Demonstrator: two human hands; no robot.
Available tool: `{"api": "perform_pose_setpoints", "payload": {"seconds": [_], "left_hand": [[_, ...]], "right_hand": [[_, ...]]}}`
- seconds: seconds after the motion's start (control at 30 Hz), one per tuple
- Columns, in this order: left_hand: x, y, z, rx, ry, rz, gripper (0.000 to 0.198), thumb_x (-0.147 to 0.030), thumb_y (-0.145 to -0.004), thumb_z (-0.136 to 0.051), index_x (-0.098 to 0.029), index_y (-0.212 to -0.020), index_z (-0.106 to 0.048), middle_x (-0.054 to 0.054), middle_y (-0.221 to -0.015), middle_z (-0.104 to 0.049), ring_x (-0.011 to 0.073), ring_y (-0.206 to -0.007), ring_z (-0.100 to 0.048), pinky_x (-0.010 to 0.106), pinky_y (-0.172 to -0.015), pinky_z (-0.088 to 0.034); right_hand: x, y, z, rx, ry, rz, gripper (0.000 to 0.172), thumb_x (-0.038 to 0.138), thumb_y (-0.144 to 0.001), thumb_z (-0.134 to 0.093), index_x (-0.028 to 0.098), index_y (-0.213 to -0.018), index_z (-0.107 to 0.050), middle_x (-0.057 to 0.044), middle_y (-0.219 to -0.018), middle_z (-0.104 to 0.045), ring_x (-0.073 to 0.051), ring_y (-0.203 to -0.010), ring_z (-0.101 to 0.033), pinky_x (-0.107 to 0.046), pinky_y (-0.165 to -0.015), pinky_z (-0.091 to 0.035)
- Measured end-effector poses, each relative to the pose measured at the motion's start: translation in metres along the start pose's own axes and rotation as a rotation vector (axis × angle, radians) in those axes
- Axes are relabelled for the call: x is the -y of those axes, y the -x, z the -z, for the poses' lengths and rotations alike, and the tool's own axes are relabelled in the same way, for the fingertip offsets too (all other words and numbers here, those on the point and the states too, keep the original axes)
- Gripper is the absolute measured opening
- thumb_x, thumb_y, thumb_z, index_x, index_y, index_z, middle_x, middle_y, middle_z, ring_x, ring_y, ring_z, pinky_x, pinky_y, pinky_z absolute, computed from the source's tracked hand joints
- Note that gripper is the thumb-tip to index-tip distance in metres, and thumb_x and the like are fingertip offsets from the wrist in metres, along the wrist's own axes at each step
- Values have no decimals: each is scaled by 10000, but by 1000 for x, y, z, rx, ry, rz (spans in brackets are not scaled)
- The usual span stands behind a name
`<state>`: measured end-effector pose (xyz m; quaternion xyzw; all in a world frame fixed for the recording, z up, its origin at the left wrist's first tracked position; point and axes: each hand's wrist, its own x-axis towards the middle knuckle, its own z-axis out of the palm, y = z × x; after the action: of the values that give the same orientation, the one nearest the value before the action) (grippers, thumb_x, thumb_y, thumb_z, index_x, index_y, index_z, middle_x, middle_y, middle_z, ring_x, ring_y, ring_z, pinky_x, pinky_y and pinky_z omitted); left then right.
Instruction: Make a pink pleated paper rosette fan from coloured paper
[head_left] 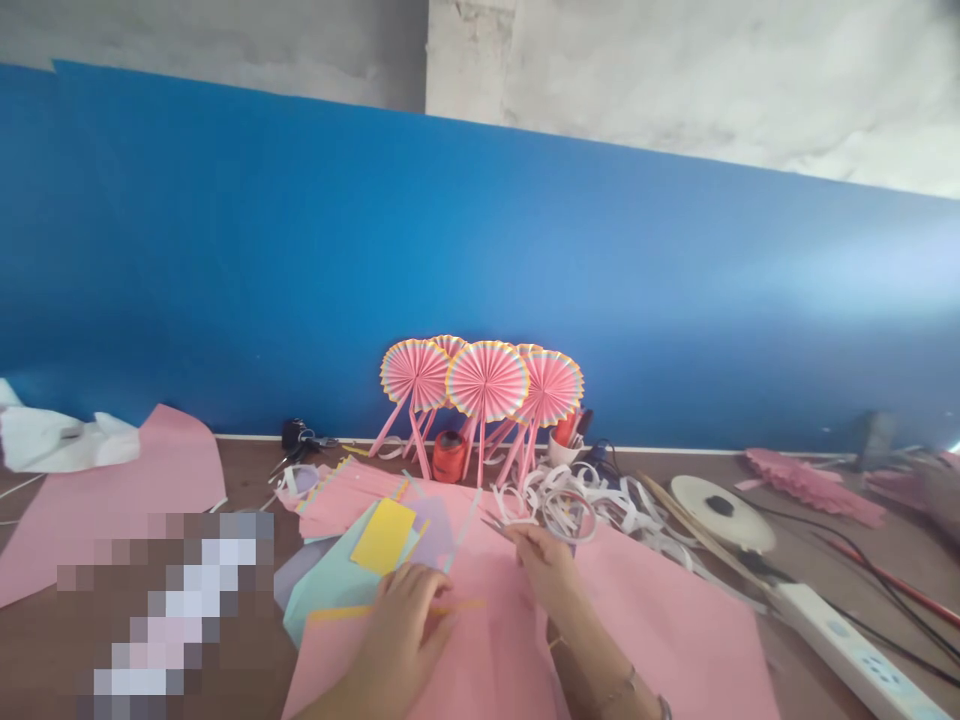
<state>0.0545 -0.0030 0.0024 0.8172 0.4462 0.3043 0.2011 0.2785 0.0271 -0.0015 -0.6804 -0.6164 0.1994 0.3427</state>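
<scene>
My left hand (405, 625) rests on a pink paper sheet (330, 650) with a yellow strip along its upper edge. Its fingers are curved and the thumb is apart from them, with nothing visible between. My right hand (546, 570) is closed around slim scissors (495, 525), their pointed tips showing to the left and their handles hidden by the fingers. Above my left hand lies a yellow paper piece (383, 535) on mint-green paper (330, 580). A purple paper piece (433, 530) is beside it. Under my right hand spreads a larger pink sheet (660, 610).
Pink pleated paper fans (487, 382) stand at the back near a red roll (449, 458). Curled white strips (600, 500) pile up right of them. A round cream-coloured device (720, 512) and a white power strip (862, 650) with cables lie right. A blue panel (300, 250) bounds the table.
</scene>
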Motion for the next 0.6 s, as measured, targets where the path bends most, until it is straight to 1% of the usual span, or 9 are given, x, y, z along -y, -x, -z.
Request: {"api": "perform_pose_setpoints", "payload": {"seconds": [0.07, 0.1, 0.17, 0.23, 0.3, 0.37, 0.4, 0.5, 0.6], "left_hand": [[-2, 2, -4, -9, -10, -32, 57, -166, -836, -556, -195, -883, -569, 40, -915, -607, 215, -888, -545, 365, -797, -435], [-3, 3, -6, 0, -23, -43, 46, -151, -840, -544, -192, -844, -562, 37, -901, -592, 210, -876, -534, 358, -786, -433], [-4, 4, -10, 38, -48, -56, 91, -116, -839, -528, -186, -788, -554, 31, -879, -566, 201, -861, -518, 342, -766, -426], [-5, 4, -13, 65, -67, -68, 99, -92, -815, -550, -181, -774, -560, 26, -878, -551, 195, -863, -509, 330, -762, -417], [-4, 5, -17, 59, -94, -87, 94, -94, -785, -594, -186, -774, -577, 19, -880, -550, 194, -864, -504, 324, -759, -402], [-1, 6, -19, 30, -137, -114, 86, -121, -769, -630, -197, -759, -592, 10, -864, -565, 195, -841, -502, 327, -750, -378], [1, 7, -20, 12, -163, -133, 81, -138, -767, -640, -204, -753, -596, 3, -847, -575, 195, -824, -502, 331, -744, -363], [5, 10, -22, -40, -241, -209, 81, -170, -763, -651, -218, -735, -592, -16, -781, -603, 192, -765, -500, 339, -720, -321], [8, 12, -27, -75, -276, -257, 94, -152, -757, -637, -215, -719, -578, -28, -724, -622, 183, -713, -509, 333, -677, -296]], "right_hand": [[2, -4, 2, -36, 94, 33, 348, 208, -876, -337, 138, -995, -656, -102, -832, -654, -246, -825, -609, -340, -760, -448], [4, -6, 3, -55, 145, 51, 346, 170, -864, -350, 125, -1035, -648, -140, -939, -648, -279, -932, -585, -383, -833, -422], [12, -10, 5, -81, 245, 96, 370, 95, -822, -386, 102, -1112, -617, -202, -1131, -581, -342, -1109, -481, -475, -933, -330], [22, -13, 5, -53, 321, 184, 386, 56, -791, -422, 118, -1121, -613, -204, -1237, -518, -360, -1185, -396, -508, -960, -271], [34, -15, 4, 57, 365, 331, 312, 75, -797, -465, 181, -1016, -659, -133, -1214, -548, -305, -1160, -417, -446, -953, -288], [47, -14, 1, 212, 392, 502, 222, 126, -805, -517, 236, -905, -682, -53, -1105, -606, -229, -1064, -479, -361, -905, -329], [53, -13, -1, 281, 406, 577, 196, 148, -800, -542, 249, -894, -682, -33, -1071, -616, -208, -1026, -492, -339, -880, -339], [63, -8, -10, 417, 446, 729, 169, 154, -790, -565, 222, -902, -671, -49, -1018, -621, -206, -972, -493, -337, -832, -345], [64, -7, -20, 475, 455, 782, 128, 119, -800, -537, 168, -819, -654, -84, -920, -626, -219, -927, -493, -346, -797, -350]]}}
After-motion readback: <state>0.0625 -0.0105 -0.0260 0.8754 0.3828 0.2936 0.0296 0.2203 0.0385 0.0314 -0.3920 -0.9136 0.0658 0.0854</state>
